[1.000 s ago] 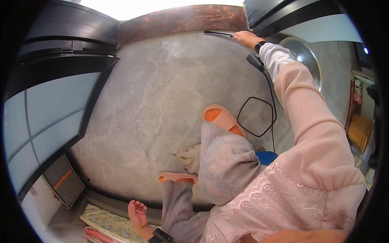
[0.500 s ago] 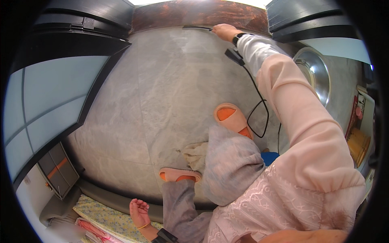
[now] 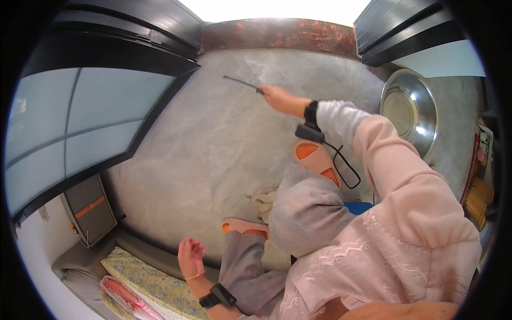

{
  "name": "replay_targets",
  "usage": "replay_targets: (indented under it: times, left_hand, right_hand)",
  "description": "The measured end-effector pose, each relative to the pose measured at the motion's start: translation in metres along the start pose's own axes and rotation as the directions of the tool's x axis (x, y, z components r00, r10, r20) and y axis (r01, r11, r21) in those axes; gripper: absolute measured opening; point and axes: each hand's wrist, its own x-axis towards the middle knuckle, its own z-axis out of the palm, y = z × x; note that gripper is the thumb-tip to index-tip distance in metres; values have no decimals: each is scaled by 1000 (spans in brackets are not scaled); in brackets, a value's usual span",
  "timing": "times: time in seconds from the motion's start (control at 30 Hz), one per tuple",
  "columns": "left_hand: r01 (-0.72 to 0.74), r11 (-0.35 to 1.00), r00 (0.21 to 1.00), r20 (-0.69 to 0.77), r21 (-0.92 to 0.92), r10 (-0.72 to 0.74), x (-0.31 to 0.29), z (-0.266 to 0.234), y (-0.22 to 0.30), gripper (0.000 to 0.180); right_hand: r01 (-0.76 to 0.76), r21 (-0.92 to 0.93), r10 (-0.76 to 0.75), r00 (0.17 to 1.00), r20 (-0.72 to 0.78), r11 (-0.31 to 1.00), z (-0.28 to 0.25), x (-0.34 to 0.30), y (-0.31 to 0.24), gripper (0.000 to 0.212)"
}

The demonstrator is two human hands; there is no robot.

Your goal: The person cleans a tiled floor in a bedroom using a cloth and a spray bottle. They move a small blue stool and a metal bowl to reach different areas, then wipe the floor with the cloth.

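Observation:
My right hand (image 3: 280,100) is closed around the end of a thin, dark, straight tool (image 3: 240,81). I see it nearly edge-on, and its exact kind cannot be made out. It hovers over the grey floor (image 3: 170,154), pointing to the far left. A black device with a cable (image 3: 309,133) hangs by my right wrist, below a black wrist strap. Lower left, my left hand (image 3: 191,257) is held out with nothing in it, its fingers loosely curled and slightly apart. It is nearest to the sofa edge (image 3: 165,255).
A shiny metal basin (image 3: 408,109) stands on the right. A reddish-brown threshold (image 3: 280,37) crosses the doorway ahead, and a black-framed glass door (image 3: 101,106) fills the left. A crumpled cloth (image 3: 263,202) lies between my orange slippers (image 3: 318,160). A grey case (image 3: 89,209) leans by the sofa.
My right hand has drawn the thin dark tool back from the threshold, nearer to me and a little left. My left hand has risen slightly. The whole view has shifted a bit.

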Motion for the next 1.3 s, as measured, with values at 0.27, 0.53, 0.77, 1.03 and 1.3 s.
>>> replay_targets:
  times: [0.27, 0.53, 0.77, 1.03, 1.3]
  left_hand:
    - [-126, 986, 944, 319, 105, 87, 19, 122, 8, 28]
    - [-142, 986, 847, 505, -90, 168, 1, 180, -1, 18]
    - [1, 999, 921, 389, -50, 18, 3, 149, 4, 7]
    - [-95, 989, 962, 244, -115, 121, 1, 108, 6, 26]
    - [-134, 974, 988, 53, -182, 146, 1, 75, 3, 29]
  right_hand:
    - [-451, 725, -180, 772, 609, 521, 17, -111, -170, 29]
    - [-124, 526, -305, 693, 653, 842, 3, -161, -223, 28]
    - [34, -55, -16, 956, 292, 998, -95, -171, -37, 37]
    - [-617, 478, 523, 786, 331, 625, -256, -414, 213, 53]
    - [-130, 973, 863, 495, -101, 189, -202, -399, 392, 53]
